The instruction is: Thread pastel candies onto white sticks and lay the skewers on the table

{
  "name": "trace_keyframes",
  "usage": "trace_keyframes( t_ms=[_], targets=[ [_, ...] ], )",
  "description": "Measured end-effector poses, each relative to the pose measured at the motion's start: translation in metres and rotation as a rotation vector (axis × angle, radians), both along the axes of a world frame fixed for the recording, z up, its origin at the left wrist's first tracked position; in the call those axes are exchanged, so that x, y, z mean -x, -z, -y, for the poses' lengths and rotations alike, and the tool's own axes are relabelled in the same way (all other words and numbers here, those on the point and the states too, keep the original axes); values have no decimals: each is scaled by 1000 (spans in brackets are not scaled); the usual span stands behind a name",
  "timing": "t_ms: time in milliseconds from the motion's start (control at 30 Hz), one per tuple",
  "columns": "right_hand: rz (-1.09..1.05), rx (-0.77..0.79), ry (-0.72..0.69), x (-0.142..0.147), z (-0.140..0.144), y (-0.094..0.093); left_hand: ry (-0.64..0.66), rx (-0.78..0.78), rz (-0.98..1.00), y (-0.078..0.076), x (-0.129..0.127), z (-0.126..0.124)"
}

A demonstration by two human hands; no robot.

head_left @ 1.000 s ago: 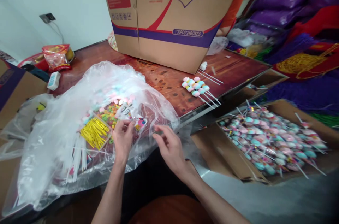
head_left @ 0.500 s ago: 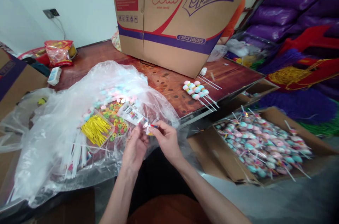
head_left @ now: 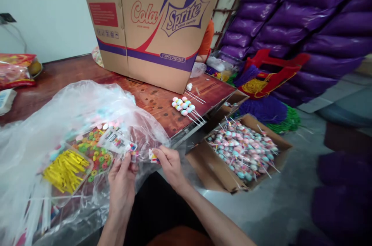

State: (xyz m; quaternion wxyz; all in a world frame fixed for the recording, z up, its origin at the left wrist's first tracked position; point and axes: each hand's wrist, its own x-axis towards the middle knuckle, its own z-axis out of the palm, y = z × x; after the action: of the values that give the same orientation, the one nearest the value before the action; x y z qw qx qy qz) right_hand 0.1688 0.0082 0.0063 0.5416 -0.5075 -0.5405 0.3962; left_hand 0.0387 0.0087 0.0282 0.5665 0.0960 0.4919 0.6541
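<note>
My left hand (head_left: 124,174) pinches the near end of a printed plastic packet (head_left: 114,141), white and clear with coloured marks. My right hand (head_left: 170,166) is a short way to the right, thumb and fingers closed on a small colourful printed piece (head_left: 153,156); it looks like a scrap of the same plastic, apart from the packet. Beneath the packet lie ring-shaped cereal pieces (head_left: 95,149) in several colours. A clear tray of yellow twist ties (head_left: 66,170) is left of my left hand, with white sticks (head_left: 37,207) nearer me.
A large clear plastic bag (head_left: 87,102) spreads over the table (head_left: 154,110) with pastel marshmallows. Marshmallow skewers (head_left: 184,106) lie near the edge. A tall cardboard box (head_left: 151,52) stands behind. An open carton (head_left: 200,160) of wrapped skewers is at right. A person's orange sleeve (head_left: 206,40) shows behind.
My hands have moved apart. The right has drawn away from the packet with the small printed piece; the left still holds the packet. The view has swung right.
</note>
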Motion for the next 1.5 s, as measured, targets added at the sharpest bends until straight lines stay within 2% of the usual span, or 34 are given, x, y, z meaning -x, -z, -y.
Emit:
trace_keyframes(
  t_ms=[167,233,300,400,467,533,600,700,1100,1267,1400,1500],
  targets=[
    [204,-12,29,-22,-13,1,-81,-12,-11,1,-8,-5],
    [423,-81,163,-42,-34,-4,-114,-32,-22,0,-8,-7],
    [705,-137,373,-68,-64,-8,-152,-52,-45,0,-4,-9],
    [1102,-13,612,-108,-111,-8,-170,-45,-64,1,4,-11],
    [1247,127,608,-125,-133,-1,-165,-30,-58,4,7,-11],
    [1315,221,542,-133,-143,9,-162,-18,-49,8,8,-10],
    [1330,241,501,-135,-144,19,-156,-11,-47,11,8,-10],
    [1326,181,472,-133,-138,28,-142,-10,-40,13,8,-10],
    [1248,-122,203,-103,-109,36,-122,-8,48,9,8,-12],
    [1162,-216,335,-99,-97,38,-128,-24,87,7,16,-18],
    [1144,-192,425,-98,-97,36,-130,-47,98,7,23,-20],
    [1017,-201,479,-95,-95,29,-115,-40,134,8,28,-20]
  ],
)
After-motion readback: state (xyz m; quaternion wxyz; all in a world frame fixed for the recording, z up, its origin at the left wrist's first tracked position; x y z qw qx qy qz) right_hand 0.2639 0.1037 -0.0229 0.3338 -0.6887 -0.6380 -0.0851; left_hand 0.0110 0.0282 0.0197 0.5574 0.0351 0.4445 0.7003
